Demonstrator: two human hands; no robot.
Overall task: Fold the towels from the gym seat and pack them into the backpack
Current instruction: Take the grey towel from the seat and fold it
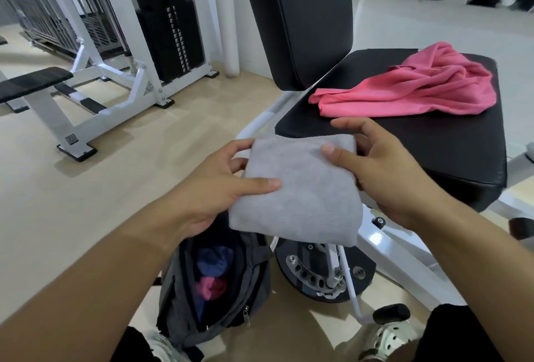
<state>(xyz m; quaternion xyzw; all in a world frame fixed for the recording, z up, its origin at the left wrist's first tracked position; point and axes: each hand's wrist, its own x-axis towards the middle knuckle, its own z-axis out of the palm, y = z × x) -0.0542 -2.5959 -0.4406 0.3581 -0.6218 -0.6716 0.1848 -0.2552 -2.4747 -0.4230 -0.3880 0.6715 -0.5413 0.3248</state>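
A folded grey towel (300, 188) is held in the air between both hands, just in front of the black gym seat (419, 144). My left hand (208, 185) grips its left edge, thumb on top. My right hand (381, 165) grips its right edge, thumb on top too. Directly below the towel, an open dark grey backpack (211, 289) stands on the floor, with blue and pink cloth inside. An unfolded pink towel (413, 87) lies crumpled on the seat's far part.
The seat's upright black backrest (300, 14) rises behind it, on a white frame with a round pivot plate (320, 275). A white weight-stack machine (170, 29) and a bench (34, 81) stand at left. My shoes (387, 338) are on the beige floor.
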